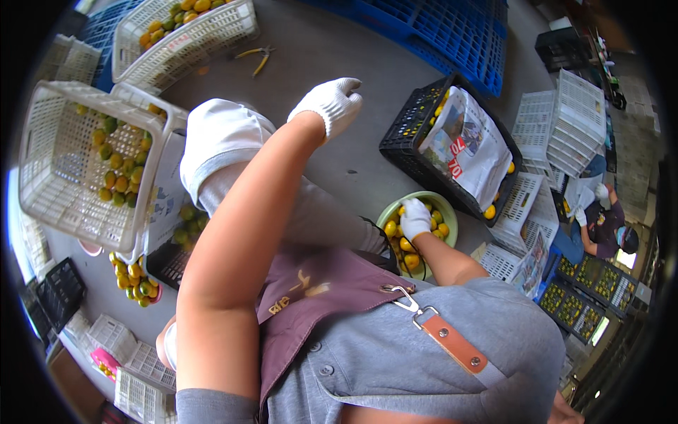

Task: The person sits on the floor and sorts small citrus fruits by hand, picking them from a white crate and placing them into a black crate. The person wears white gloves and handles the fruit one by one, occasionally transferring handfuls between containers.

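Observation:
My left hand (331, 106), in a white knit glove with a greyish fingertip, is raised over the grey floor (344, 153). Its fingers are curled, and whether they hold anything is hidden. In a similar glove, my right hand (416, 220) reaches into a pale green basin (454, 225) and touches yellow and green citrus fruits (411, 261); its fingertips are partly hidden among them. Beyond the basin stands a black plastic crate (402, 151) of fruit, largely covered by a printed white sack (469, 146). White fabric (225, 143) covers my bent knee.
Yellow-handled pliers or snips (258, 58) lie on the floor near a white crate (198, 47) of fruit. A tilted white crate (58, 175) holds more at left. Blue pallets (439, 32) lie ahead. A gloved co-worker (604, 217) is at far right, by stacked white crates (577, 122).

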Action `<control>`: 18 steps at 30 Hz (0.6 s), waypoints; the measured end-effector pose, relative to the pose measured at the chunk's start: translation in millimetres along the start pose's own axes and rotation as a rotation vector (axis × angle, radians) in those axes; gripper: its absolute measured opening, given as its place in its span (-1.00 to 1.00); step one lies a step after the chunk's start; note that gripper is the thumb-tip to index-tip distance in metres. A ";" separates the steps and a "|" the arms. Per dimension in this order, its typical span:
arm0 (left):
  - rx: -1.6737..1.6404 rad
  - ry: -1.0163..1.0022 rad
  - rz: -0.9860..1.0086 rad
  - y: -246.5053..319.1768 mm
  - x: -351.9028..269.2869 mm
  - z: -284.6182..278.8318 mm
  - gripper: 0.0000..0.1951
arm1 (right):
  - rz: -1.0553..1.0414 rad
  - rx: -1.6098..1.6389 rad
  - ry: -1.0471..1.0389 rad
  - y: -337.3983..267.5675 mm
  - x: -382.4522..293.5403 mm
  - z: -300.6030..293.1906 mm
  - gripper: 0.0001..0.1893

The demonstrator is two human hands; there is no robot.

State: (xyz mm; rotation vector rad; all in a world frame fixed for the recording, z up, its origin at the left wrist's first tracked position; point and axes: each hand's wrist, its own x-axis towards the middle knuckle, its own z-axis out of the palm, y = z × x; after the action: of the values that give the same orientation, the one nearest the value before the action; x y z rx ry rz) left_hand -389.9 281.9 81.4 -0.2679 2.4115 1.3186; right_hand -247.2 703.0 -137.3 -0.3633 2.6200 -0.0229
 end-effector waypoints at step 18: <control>0.381 0.729 0.309 -94.2 -239.1 27.6 -0.38 | -0.361 -0.646 -0.685 -91.5 115.8 -4.8 -0.66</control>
State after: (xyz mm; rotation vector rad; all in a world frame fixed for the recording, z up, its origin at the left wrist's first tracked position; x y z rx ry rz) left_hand -133.7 250.7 94.4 -0.3159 3.3715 0.9313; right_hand -324.3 584.4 -180.0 -0.8785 1.7982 0.7074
